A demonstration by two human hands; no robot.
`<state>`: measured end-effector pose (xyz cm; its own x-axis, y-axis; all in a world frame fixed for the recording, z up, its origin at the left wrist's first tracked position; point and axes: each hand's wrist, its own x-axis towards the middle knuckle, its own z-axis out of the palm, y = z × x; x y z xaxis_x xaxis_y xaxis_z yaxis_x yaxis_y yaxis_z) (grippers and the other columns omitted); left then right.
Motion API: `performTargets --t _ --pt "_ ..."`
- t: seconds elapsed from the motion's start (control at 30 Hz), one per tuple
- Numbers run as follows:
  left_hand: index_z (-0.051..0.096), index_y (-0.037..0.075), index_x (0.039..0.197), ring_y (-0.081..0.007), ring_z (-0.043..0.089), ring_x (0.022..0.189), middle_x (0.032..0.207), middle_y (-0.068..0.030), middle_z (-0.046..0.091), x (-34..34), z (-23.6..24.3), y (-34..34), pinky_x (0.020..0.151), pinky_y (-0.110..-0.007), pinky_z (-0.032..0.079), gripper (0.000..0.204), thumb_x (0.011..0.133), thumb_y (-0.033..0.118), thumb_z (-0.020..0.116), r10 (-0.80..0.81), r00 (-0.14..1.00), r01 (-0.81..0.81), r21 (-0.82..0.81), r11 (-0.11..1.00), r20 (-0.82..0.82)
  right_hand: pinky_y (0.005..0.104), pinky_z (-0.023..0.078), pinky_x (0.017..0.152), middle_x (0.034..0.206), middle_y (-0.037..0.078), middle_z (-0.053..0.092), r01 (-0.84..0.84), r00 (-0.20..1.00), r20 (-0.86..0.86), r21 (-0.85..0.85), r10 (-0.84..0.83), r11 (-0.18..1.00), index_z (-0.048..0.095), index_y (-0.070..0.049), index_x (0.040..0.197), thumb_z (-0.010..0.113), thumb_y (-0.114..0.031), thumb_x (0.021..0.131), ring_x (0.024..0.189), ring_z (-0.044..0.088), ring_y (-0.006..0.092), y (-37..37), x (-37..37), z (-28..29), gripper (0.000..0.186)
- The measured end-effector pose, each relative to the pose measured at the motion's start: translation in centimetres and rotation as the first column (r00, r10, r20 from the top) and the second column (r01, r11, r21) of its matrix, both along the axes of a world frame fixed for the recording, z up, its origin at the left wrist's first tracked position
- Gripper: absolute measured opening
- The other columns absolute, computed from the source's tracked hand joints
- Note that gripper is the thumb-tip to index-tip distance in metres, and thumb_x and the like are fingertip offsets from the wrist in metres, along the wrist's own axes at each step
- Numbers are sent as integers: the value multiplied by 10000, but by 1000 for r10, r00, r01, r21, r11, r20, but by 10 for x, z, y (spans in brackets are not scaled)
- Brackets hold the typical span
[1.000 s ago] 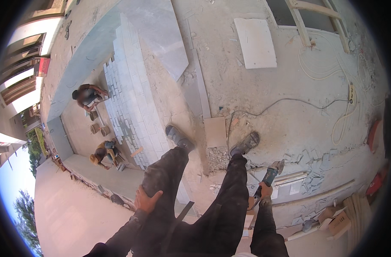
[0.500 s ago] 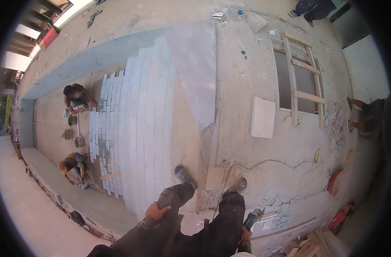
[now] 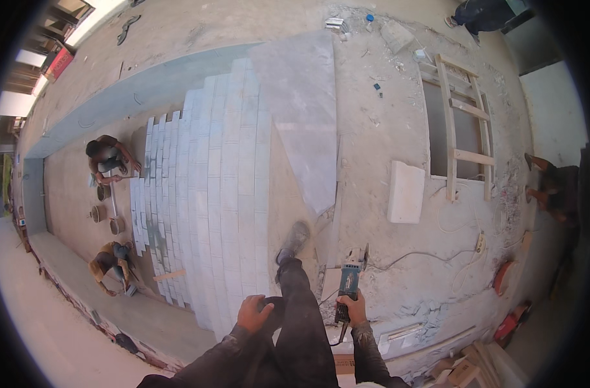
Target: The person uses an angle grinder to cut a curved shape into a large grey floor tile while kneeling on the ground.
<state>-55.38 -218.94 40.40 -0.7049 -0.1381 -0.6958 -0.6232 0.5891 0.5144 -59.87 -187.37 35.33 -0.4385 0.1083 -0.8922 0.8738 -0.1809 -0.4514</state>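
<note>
My right hand (image 3: 353,309) is wrapped round the rear of a teal and black angle grinder (image 3: 349,280). The grinder's metal head and disc point away from me, and its cord drops below my wrist. At my bent left knee is my left hand (image 3: 252,315), resting on the dark trouser leg with thumb and fingers apart and no tool in it. One dusty shoe (image 3: 295,238) of mine stands beside the pale paving tiles (image 3: 219,174), which lie in long rows to the left.
Two people (image 3: 106,158) crouch at the tiles' far left edge near several buckets (image 3: 98,213). A large grey triangular slab (image 3: 301,97) lies ahead. To the right are a white block (image 3: 406,192), a wooden ladder frame (image 3: 455,129) over a floor opening, and a power cord (image 3: 431,257).
My right hand has raised the grinder from beside my right leg, forward and slightly left. My legs have shifted in a step, and my left hand has moved slightly right.
</note>
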Motion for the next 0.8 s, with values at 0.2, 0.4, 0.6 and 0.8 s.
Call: performTargets --t 0.2,0.4,0.6,0.8 --pt "577 18 1182 -301 624 1027 1133 -173 625 -132 -34 36 887 -385 479 560 849 461 659 -168 982 130 339 932 86 317 549 674 897 140 651 14 998 -48 -396 -36 918 510 9 1084 625 -150 752 804 660 218 -60 -121 -54 386" --pt "314 -41 1377 -212 577 1079 1168 -214 564 -205 -71 69 888 -327 469 767 864 407 667 90 924 -309 584 751 373 354 515 835 1020 167 646 6 975 -169 -629 -145 778 561 40 1117 615 -230 765 990 615 219 -105 -199 -73 447" --pt "189 -68 1413 -222 559 1105 1228 -215 513 -267 -128 67 900 -332 463 867 840 335 700 115 993 -52 740 671 -34 342 515 858 1059 176 639 -107 956 -291 -470 -39 876 582 49 1085 628 -254 768 975 624 233 -111 -258 -91 441" --pt "97 -59 1446 -312 519 1169 1298 -249 452 -293 -212 68 926 -391 446 938 828 283 714 -185 972 233 650 723 -142 351 525 850 1051 185 633 -98 927 -375 -204 15 974 565 48 1086 664 -215 772 971 630 251 -103 -271 -152 421"
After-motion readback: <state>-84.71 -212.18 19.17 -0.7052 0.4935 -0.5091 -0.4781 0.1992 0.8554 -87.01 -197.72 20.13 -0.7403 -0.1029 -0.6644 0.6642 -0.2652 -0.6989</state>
